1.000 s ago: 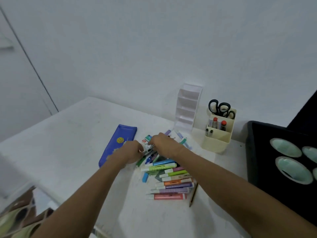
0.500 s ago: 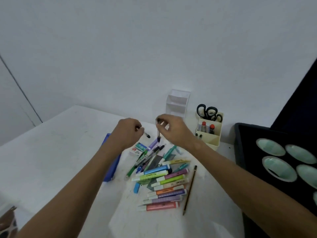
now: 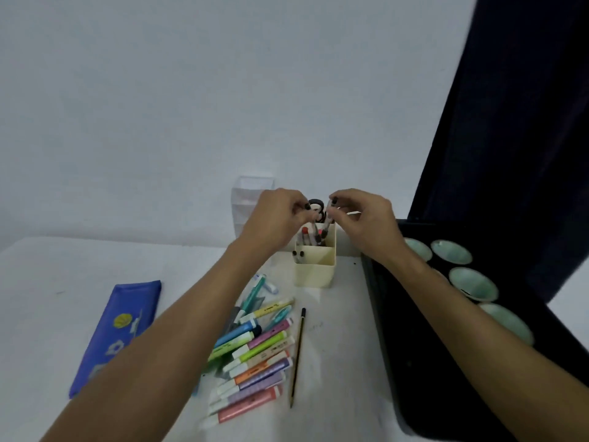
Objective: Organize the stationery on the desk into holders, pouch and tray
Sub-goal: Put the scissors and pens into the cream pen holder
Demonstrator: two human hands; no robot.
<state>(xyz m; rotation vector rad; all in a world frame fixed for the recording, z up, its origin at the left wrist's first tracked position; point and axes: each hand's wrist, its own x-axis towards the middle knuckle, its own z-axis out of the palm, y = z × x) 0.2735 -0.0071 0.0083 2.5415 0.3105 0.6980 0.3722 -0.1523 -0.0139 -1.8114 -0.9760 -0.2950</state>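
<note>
Both my hands hover over the cream pen holder (image 3: pixel 315 273) at the back of the desk. My left hand (image 3: pixel 276 218) pinches a black-capped pen by its top, its tip down in the holder's rear compartment. My right hand (image 3: pixel 363 223) pinches a second black-capped pen (image 3: pixel 328 222) the same way. The holder has scissors (image 3: pixel 316 205) and several pens in it. A heap of coloured highlighters (image 3: pixel 255 358) and pens lies in front, with a pencil (image 3: pixel 297 355) beside it. A blue pouch (image 3: pixel 114 333) lies flat at the left.
A clear tiered organizer (image 3: pixel 251 199) stands by the wall behind my left hand. A black tray (image 3: pixel 392 346) with several pale green bowls (image 3: pixel 473 283) fills the right side. A dark curtain hangs at the upper right.
Both hands lifted pens from the heap and carried them right and back to the cream holder. The view turned right with them.
</note>
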